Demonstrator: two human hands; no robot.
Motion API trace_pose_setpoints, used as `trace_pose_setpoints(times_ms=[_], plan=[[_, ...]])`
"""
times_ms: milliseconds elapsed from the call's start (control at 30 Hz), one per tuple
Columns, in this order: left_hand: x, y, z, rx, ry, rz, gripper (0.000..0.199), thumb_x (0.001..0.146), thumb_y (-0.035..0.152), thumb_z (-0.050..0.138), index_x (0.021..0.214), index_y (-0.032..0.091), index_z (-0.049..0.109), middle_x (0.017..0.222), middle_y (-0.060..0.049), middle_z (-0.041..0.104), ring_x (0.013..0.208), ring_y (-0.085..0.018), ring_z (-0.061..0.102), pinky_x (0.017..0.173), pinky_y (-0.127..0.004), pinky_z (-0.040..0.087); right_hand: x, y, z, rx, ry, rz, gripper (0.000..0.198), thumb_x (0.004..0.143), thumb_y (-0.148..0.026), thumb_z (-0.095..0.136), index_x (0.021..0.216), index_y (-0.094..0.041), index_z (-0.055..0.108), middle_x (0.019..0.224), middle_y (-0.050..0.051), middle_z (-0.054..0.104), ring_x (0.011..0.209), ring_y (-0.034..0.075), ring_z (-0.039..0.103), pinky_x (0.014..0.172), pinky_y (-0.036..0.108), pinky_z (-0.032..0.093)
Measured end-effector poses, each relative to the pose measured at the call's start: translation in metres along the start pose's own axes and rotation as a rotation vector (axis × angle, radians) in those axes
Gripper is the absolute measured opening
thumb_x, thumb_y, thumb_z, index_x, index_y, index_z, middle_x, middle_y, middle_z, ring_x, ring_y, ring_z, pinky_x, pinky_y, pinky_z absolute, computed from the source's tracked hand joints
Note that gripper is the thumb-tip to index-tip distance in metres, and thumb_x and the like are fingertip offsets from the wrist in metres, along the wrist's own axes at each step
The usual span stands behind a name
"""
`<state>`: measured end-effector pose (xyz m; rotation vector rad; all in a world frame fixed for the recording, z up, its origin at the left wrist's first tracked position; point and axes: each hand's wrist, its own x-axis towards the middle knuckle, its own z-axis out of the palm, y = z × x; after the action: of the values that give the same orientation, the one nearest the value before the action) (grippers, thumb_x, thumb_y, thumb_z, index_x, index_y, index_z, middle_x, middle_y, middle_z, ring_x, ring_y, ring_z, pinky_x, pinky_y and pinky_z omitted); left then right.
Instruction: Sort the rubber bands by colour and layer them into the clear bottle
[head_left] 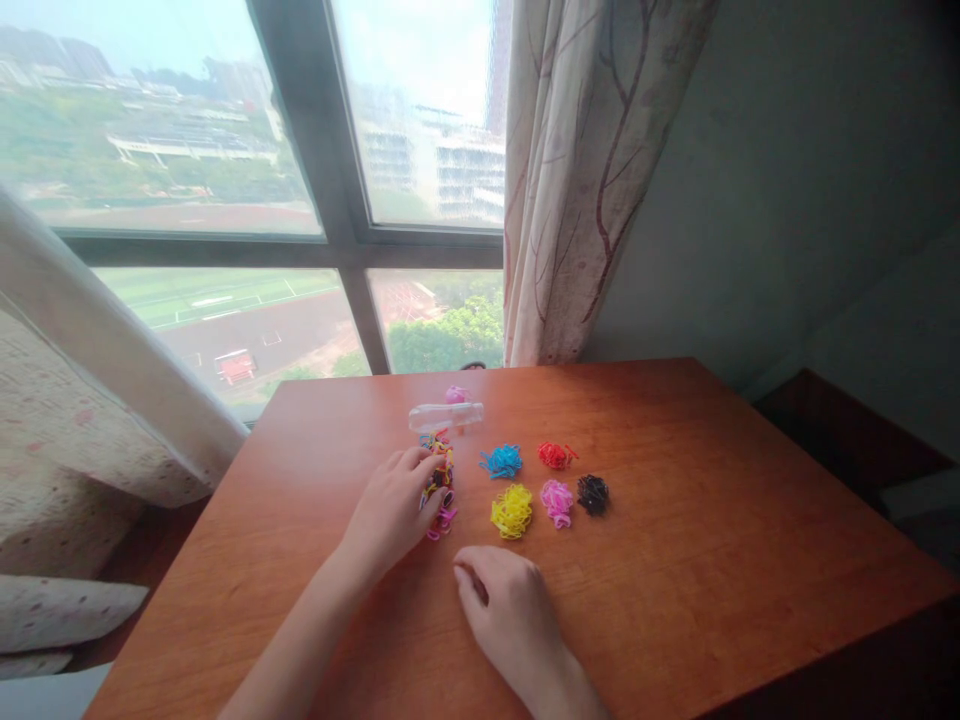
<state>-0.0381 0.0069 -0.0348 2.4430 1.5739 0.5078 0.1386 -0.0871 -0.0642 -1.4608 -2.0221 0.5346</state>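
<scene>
My left hand (pixel 397 505) reaches over a mixed pile of coloured rubber bands (pixel 437 485). Its thumb and forefinger are apart at the pile's edge, and the hand covers part of it. Below the sorted heaps rests my right hand (pixel 510 610), its fingers curled in toward the thumb; anything between them is hidden. To the right of the mixed pile lie single-colour heaps: blue rubber bands (pixel 502 461), yellow rubber bands (pixel 511 511), red rubber bands (pixel 556 456), pink rubber bands (pixel 556 502) and black rubber bands (pixel 592 494).
Behind the mixed pile, a clear plastic container (pixel 445 416) lies on its side, with a pinkish-purple item (pixel 456 395) just beyond it. The wooden table (pixel 720 530) ends at a window (pixel 341 250) with curtains (pixel 577 170) beside it.
</scene>
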Motion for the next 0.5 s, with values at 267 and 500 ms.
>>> trace_pose_setpoints(times_ms=[267,500], plan=[[-0.032,0.007,-0.01,-0.134,0.005,-0.001,0.019,0.089,0.021,0.053,0.103,0.024,0.066,0.111,-0.007,0.067,0.1,-0.023,0.063,0.089,-0.037,0.051,0.003,-0.001,-0.003,0.004,-0.006,-0.001,0.018,0.087,-0.009,0.051,0.082,-0.022,0.063,0.074,-0.002,0.066,0.067,0.013,0.061,0.062,0.023,0.035],[-0.047,0.007,-0.012,-0.33,0.057,-0.023,0.019,0.092,0.027,0.049,0.099,0.022,0.067,0.097,-0.005,0.071,0.086,-0.017,0.066,0.078,-0.027,0.053,0.013,-0.003,-0.003,-0.022,0.014,0.025,0.018,0.087,-0.009,0.052,0.082,-0.022,0.063,0.075,-0.002,0.069,0.066,0.013,0.063,0.061,0.023,0.035]])
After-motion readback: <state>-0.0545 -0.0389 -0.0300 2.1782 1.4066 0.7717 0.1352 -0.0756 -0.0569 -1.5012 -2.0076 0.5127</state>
